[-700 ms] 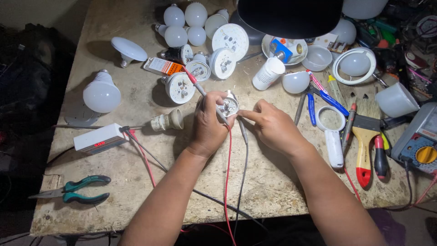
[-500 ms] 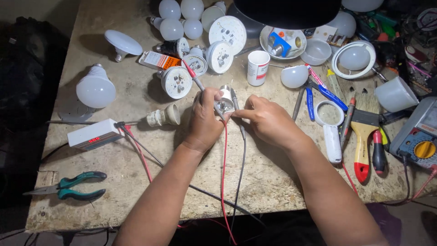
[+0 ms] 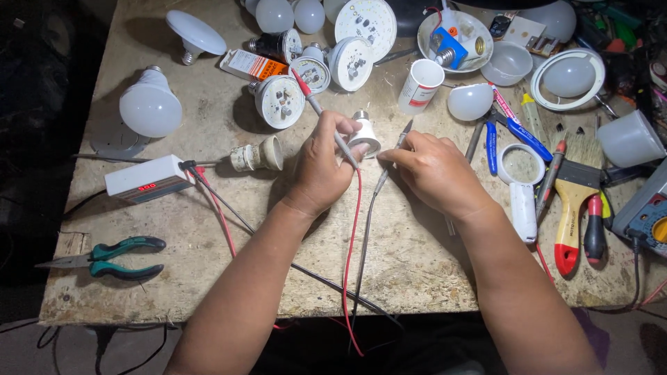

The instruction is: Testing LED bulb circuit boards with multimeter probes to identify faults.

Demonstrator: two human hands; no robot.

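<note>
A: Status on the hands?

B: Left hand (image 3: 321,167) is closed around a small white bulb base (image 3: 364,135), metal screw cap pointing away from the person. Same hand also pinches the red probe (image 3: 316,110), whose tip points up-left towards the opened bulbs.

A: Right?

B: Right hand (image 3: 434,173) is closed on the black probe (image 3: 397,142), thumb and fingers pinching it, tip sticking up just right of the bulb base. Can't tell whether it touches.

A: Where is the base?

B: Middle of the surface (image 3: 208,215), held slightly above it, between both hands.

A: Leads?

B: Red lead (image 3: 353,243) and black lead (image 3: 366,243) run down between the forearms, off the near edge.

A: Nearby?

B: Ceramic socket (image 3: 258,155) left of the left hand, white meter box (image 3: 149,178) beyond it, green-handled pliers (image 3: 114,253) at the near left. White cup (image 3: 420,86) behind the base.
</note>
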